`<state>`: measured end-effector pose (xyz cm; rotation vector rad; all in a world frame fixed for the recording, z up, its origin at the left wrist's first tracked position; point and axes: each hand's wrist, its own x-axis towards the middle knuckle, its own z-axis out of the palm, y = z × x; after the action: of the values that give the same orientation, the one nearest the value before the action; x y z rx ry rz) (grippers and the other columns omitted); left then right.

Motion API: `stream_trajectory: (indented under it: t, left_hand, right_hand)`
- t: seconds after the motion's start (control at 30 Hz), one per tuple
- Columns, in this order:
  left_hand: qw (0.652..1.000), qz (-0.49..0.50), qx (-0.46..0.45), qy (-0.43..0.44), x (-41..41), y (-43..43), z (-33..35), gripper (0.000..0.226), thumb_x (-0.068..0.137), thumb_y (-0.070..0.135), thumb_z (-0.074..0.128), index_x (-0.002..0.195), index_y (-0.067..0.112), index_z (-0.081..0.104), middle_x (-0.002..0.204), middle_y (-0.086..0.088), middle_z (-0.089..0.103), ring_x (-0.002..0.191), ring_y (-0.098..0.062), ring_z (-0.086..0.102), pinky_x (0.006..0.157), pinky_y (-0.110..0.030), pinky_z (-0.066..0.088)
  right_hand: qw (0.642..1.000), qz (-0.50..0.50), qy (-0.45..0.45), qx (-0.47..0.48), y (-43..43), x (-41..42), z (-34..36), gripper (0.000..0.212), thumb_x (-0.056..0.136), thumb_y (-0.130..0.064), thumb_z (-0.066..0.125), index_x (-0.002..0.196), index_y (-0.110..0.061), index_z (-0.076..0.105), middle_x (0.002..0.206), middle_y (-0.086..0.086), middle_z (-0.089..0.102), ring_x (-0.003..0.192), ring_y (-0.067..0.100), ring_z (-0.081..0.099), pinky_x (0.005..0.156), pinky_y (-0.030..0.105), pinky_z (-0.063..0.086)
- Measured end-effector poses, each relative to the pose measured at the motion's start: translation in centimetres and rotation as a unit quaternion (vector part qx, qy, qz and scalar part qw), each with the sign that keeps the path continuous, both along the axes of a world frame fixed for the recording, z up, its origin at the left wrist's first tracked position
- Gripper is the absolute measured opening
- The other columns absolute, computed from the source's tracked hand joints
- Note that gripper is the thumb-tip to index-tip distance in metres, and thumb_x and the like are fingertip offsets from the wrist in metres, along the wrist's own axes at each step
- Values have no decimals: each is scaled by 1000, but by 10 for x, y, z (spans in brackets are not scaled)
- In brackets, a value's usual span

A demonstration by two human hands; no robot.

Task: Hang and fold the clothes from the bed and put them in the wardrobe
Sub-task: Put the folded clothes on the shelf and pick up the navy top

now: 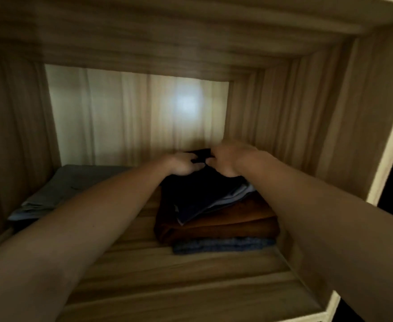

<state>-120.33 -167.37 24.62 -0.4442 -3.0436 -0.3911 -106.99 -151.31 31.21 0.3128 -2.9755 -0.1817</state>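
Dark folded garment (195, 194) being settled on a stack inside the wardrobe.

Head view: the garment is lying on top of a brown folded garment (225, 225) and a blue denim piece (218, 245), right of centre on the wooden shelf (167, 275). Its long axis is running front to back. Its far edge is being pinched between the curled fingers of the left hand (184, 165) and the right hand (225, 159), set close together and equally near it. The bulk of the cloth is lying on the near side of the fingers. A grey folded garment (58, 189) is lying well apart on the left.
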Motion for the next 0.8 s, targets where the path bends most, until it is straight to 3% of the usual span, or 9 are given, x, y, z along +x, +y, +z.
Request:
stream_trajectory:
  t: [0.1, 0.2, 0.3, 0.43, 0.57, 0.73, 0.8]
  left_hand:
    - [998, 37, 8, -46, 6, 1, -21, 109, 65, 96, 23, 158, 39, 20, 166, -7, 12, 152, -31, 16, 122, -51, 17]
    - [997, 59, 14, -53, 9, 7, -31, 84, 84, 85, 22, 157, 44, 10, 168, -7, 1, 153, -34, -1, 122, -57, 5]
    - [997, 38, -15, -69, 8, 10, -38, 70, 93, 74, 20, 156, 48, 7, 168, -1, -9, 152, -33, -15, 121, -58, -3]
    - [996, -9, -49, -77, 2, 5, -45, 66, 97, 68, 20, 157, 44, 6, 166, 12, -16, 150, -31, -22, 121, -58, -7]
    - [995, 27, 54, -80, 12, 3, -50, 67, 93, 78, 18, 154, 53, 5, 166, 4, -16, 150, -27, -25, 120, -57, -11]
    - [995, 38, 46, -75, 40, -9, -45, 73, 93, 78, 19, 156, 46, 3, 168, -3, -10, 153, -29, -12, 123, -52, -2]
    - [994, 32, 44, -94, 59, -18, -40, 73, 95, 75, 24, 158, 43, 5, 168, -3, -6, 154, -28, -1, 124, -48, 5]
  right_hand:
    - [996, -50, -68, 39, 5, -18, -32, 78, 99, -71, 27, 156, -20, 34, 157, 12, 38, 138, 34, 41, 111, 44, 37]
    - [991, -99, -90, 5, 2, -24, -58, 85, 95, -78, 17, 163, -27, 6, 168, 14, 10, 151, 44, 13, 120, 58, 20]
    - [984, -134, -108, -40, -2, -20, -67, 87, 93, -80, 13, 161, -31, -7, 169, 12, -6, 151, 49, 0, 119, 63, 20]
    - [983, -136, -111, -58, 0, -12, -74, 90, 88, -85, 8, 160, -34, -12, 168, 11, -13, 151, 50, -7, 119, 64, 16]
    - [986, -109, -98, -77, 10, -7, -81, 86, 89, -84, 4, 159, -36, -13, 168, 9, -13, 153, 42, -11, 123, 57, 1]
    - [992, -87, -78, -38, 14, 2, -76, 80, 96, -76, 9, 161, -33, -5, 169, 10, -4, 154, 39, -3, 125, 54, 0]
    - [992, -89, -88, -20, 16, 10, -70, 78, 98, -73, 12, 162, -30, -3, 169, 12, 2, 153, 40, 3, 124, 56, 9]
